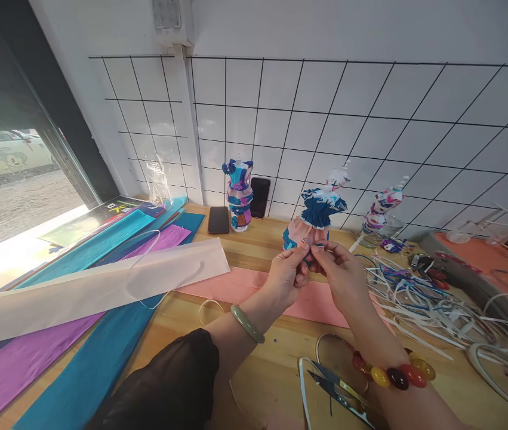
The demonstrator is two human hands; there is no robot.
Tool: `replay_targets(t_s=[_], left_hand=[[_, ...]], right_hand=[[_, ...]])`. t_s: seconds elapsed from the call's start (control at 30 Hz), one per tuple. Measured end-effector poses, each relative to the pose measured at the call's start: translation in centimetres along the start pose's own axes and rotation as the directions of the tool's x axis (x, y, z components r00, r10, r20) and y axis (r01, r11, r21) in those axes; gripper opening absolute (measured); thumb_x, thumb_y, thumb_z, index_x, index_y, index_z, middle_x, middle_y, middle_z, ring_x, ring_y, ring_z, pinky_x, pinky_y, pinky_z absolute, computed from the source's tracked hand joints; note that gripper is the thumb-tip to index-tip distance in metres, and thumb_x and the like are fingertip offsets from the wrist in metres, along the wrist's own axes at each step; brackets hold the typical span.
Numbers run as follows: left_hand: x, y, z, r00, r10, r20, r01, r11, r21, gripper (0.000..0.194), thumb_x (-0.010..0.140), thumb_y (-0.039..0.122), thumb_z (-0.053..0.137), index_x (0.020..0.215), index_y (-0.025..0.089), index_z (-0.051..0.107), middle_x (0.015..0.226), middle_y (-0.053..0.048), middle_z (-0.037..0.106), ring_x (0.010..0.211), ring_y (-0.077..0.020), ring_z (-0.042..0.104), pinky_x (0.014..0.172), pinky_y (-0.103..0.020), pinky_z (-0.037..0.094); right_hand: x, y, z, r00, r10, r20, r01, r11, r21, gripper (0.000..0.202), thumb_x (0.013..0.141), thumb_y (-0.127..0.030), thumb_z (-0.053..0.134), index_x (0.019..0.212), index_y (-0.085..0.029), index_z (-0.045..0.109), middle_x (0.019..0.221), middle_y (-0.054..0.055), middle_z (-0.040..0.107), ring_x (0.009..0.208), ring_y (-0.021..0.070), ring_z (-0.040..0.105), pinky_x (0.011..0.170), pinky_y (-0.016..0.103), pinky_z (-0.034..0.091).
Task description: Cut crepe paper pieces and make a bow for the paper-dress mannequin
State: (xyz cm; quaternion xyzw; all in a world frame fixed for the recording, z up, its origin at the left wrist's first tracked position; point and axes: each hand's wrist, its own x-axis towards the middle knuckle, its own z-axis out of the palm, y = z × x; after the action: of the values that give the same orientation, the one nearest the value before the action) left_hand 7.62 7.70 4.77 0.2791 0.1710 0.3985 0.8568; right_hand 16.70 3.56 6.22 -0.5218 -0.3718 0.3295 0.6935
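Note:
A small white mannequin figure (337,179) stands in front of me, dressed in crepe paper with a dark blue ruffle (316,209) and a wide pale pink skirt (296,228). My left hand (290,266) pinches at the front of that skirt, a bangle on its wrist. Beside it my right hand (335,263), wearing a beaded bracelet, pinches at the same spot. The fingertips of both hands nearly meet. A bit of dark material shows under them; the fingers hide most of it.
Crepe paper strips (101,286) fan out at left, and a pink strip (245,285) lies under my hands. Snips (338,388) lie near my right forearm. Cut cords (419,298) heap at right. Two more dressed figures (239,197) (383,209) and phones (218,220) stand or lie along the tiled wall.

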Motion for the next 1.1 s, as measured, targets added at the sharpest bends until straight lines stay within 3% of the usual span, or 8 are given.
replay_targets(t_s=[0.63,0.83,1.1], left_hand=[[-0.14,0.02,-0.06,1.0,0.007,0.019,-0.007,1.0,0.02,0.045,0.055,0.048,0.076,0.059,0.012,0.049,0.042,0.005,0.042,0.032,0.0007,0.024,0.035,-0.017,0.007],[-0.26,0.17,-0.08,0.999,0.019,0.029,-0.02,0.999,0.027,0.044,0.058,0.048,0.075,0.062,0.013,0.049,0.042,0.006,0.042,0.032,0.0009,0.024,0.035,-0.017,0.008],[-0.31,0.07,0.22,1.0,0.016,0.01,-0.016,1.0,0.006,0.044,0.054,0.046,0.078,0.06,0.012,0.05,0.041,0.005,0.041,0.036,-0.0007,0.026,0.035,-0.016,0.008]], right_hand=[[0.21,0.05,-0.25,0.998,0.033,0.054,-0.035,0.998,0.043,0.028,0.059,-0.035,0.077,0.079,-0.021,0.064,0.061,-0.004,0.061,0.049,0.0082,0.052,0.05,0.023,0.046],[0.21,0.05,-0.33,0.995,0.065,0.08,-0.07,0.996,0.059,0.025,0.062,-0.04,0.074,0.07,-0.019,0.063,0.061,-0.001,0.06,0.05,0.009,0.052,0.048,0.023,0.044],[0.08,0.24,-0.09,0.999,-0.006,0.034,0.006,1.0,-0.01,0.024,0.064,-0.039,0.073,0.076,-0.02,0.064,0.059,-0.004,0.06,0.05,0.0086,0.053,0.051,0.023,0.045]])
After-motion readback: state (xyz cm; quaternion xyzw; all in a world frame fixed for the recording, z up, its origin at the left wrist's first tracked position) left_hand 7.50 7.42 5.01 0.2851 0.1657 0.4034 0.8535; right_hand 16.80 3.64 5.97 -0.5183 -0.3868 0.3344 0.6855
